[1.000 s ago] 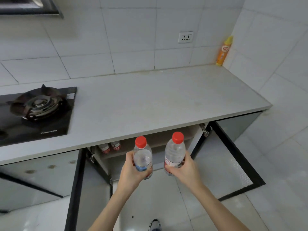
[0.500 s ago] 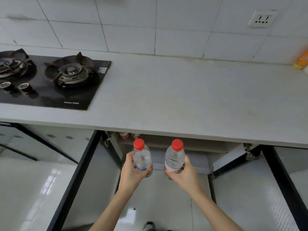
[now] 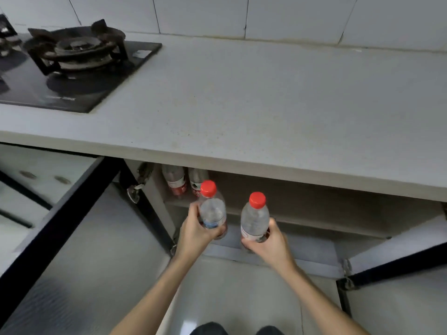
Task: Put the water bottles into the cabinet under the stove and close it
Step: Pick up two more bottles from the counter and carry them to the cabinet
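Note:
My left hand (image 3: 194, 232) grips a clear water bottle with a red cap (image 3: 212, 210), held upright in front of the open cabinet (image 3: 302, 201). My right hand (image 3: 268, 243) grips a second red-capped water bottle (image 3: 254, 217) beside it, also upright. Two more bottles with red labels (image 3: 176, 181) stand on the cabinet's inner shelf at its left end, their tops hidden under the countertop. Both cabinet doors stand open: the left door (image 3: 79, 228) and the right door (image 3: 396, 281).
The grey countertop (image 3: 242, 105) juts out above the cabinet opening. A black gas stove (image 3: 72, 59) sits on it at the left. White tiles cover the wall behind. A shiny tiled floor and my feet (image 3: 232, 330) show below.
The view has dropped lower and closer to the cabinet. Both hands with their bottles have come nearer the opening, and the two shelf bottles show more fully.

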